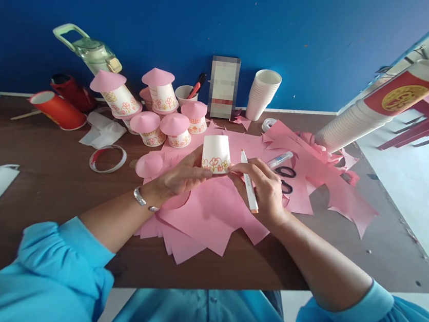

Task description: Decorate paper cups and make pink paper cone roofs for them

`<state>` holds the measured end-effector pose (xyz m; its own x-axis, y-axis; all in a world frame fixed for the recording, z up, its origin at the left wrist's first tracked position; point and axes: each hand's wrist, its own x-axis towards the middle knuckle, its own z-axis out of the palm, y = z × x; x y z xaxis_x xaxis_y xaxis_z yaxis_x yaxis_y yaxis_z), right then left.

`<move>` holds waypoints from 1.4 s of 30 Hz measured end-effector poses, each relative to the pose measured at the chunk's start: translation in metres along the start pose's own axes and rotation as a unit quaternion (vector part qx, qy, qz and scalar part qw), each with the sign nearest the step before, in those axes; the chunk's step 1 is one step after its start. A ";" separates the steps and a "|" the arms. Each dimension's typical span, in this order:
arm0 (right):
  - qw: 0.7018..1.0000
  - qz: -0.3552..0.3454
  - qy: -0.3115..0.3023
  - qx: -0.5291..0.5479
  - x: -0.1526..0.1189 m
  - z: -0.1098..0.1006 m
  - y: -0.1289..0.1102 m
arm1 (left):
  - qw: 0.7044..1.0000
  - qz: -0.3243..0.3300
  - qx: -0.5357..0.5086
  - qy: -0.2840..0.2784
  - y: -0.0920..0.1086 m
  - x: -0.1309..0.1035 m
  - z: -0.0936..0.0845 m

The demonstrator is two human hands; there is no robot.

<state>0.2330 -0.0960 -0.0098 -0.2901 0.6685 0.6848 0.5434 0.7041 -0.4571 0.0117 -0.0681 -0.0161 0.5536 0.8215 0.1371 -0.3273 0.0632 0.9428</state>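
Seemingly you are at the drawing step; the smooth white paper cup (216, 147) is mid-frame, upside down, drawn flowers (215, 164) along its wide rim; your left hand (186, 172) pinches it, your right hand (269, 189) pinches a slim marker (250, 192), fingertips near that rim; another stroke would call for light pressure; flat pink paper (212, 210) lies below, cone-topped cups (163, 97) upper left.

Your white cup (216, 148) bears orange-red flowers (214, 165); beneath it you have pink paper (208, 212), behind it a blue wall (169, 16), left of it pink cone roofs (175, 123).
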 end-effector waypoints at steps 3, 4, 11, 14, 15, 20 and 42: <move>0.999 -0.036 0.015 -0.022 0.000 0.000 0.001 | 1.000 0.007 0.014 -0.012 0.007 -0.001 0.004; 0.998 -0.051 0.025 -0.036 0.000 0.000 0.002 | 1.000 0.010 0.015 -0.023 0.008 -0.001 0.004; 0.985 -0.132 0.019 -0.106 0.000 0.001 0.004 | 0.997 -0.032 0.052 -0.038 0.004 0.005 0.003; 0.987 -0.133 0.021 -0.092 0.000 0.000 0.002 | 0.998 -0.035 0.047 -0.012 0.003 0.006 0.005; 0.988 -0.125 0.026 -0.082 0.000 0.000 0.001 | 0.999 -0.031 0.042 -0.002 0.004 0.006 0.005; 0.997 -0.053 0.041 -0.032 0.004 -0.001 0.000 | 1.000 -0.006 0.003 0.005 0.002 0.006 0.002; 0.998 0.007 0.001 0.059 0.002 0.005 0.005 | 0.999 -0.008 0.032 0.006 -0.009 0.004 -0.002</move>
<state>0.2312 -0.0900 -0.0137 -0.2807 0.6786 0.6788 0.4518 0.7174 -0.5303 0.0157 -0.0643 -0.0247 0.5494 0.8270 0.1193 -0.2686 0.0395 0.9624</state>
